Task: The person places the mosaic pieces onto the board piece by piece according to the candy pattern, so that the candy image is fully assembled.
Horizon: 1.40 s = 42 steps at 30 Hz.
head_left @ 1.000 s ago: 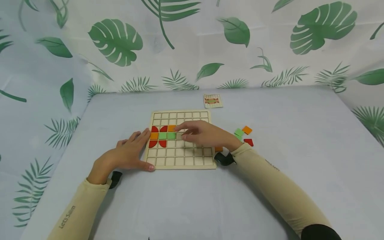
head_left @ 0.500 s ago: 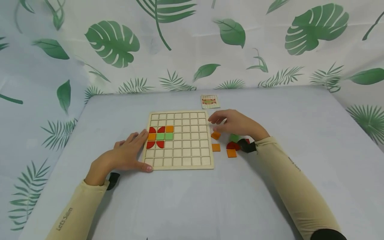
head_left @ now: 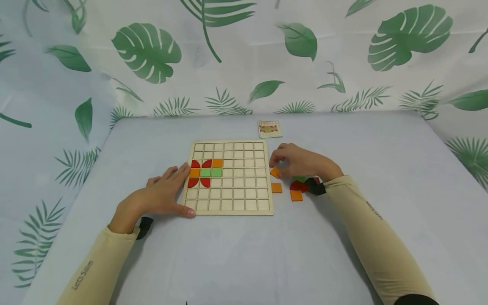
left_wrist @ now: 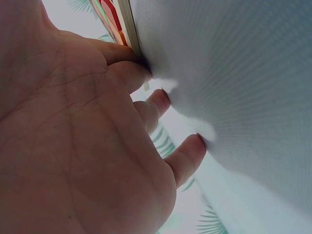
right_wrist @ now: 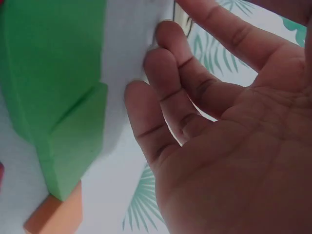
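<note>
A wooden grid board (head_left: 238,199) lies flat on the table, with red, orange and green tiles in its left cells. My left hand (head_left: 164,197) rests along its left edge, thumb at the near corner; in the left wrist view the fingertips (left_wrist: 190,151) touch the tablecloth. Just right of the board, my right hand (head_left: 303,162) is low over the table, fingers bent loosely downward. Its thumb side is beside an orange tile (head_left: 274,172), partly covered by the hand. No held tile shows between the fingers in the right wrist view, where green tiles (right_wrist: 58,58) lie beside them.
Two more orange tiles lie right of the board, one by its edge (head_left: 276,187) and one farther right (head_left: 296,195). Red tiles (head_left: 297,186) and a green tile (head_left: 300,179) are partly under the right wrist. A patterned card (head_left: 270,128) lies behind the board.
My right hand has moved right from above the board's middle to the loose tiles, then lowered with its fingers bending more. The left hand stays at the board's edge.
</note>
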Motion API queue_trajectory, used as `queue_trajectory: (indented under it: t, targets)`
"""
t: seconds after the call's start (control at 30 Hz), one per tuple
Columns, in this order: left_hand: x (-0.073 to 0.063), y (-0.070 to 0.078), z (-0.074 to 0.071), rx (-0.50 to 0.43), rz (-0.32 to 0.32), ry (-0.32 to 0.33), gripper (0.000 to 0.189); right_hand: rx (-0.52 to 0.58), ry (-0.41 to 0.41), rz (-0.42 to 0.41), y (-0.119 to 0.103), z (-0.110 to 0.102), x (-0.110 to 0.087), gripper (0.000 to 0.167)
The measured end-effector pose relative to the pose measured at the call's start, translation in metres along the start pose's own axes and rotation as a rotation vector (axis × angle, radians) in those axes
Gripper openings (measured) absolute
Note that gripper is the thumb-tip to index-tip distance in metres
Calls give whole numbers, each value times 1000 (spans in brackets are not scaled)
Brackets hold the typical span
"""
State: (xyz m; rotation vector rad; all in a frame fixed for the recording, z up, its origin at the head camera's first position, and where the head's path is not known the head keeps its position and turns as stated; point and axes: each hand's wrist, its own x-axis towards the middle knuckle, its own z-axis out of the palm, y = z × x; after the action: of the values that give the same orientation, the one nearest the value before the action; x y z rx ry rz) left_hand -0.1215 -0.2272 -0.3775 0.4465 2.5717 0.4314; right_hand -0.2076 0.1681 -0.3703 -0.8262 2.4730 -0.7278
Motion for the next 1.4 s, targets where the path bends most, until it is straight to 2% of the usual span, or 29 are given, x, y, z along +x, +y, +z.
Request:
queue_trajectory:
  t: [0.23, 0.5, 0.83, 1.2, 1.4]
  targets:
    - [-3, 3, -2, -1, -10, 1, 134, -29, 7, -26, -1, 2, 0, 15]
    - [0, 1, -1, 4, -4, 1, 134, -49, 9, 10, -3, 5, 2, 12]
    - [1, 1, 0, 9, -2, 1, 133, 49, -11, 39, -1, 2, -1, 13]
    - [-1, 1, -1, 6, -3, 2, 134, 71, 43, 35, -2, 4, 3, 13]
    - [-1, 1, -1, -2, -3, -4, 133, 52, 67, -2, -3, 1, 2, 10]
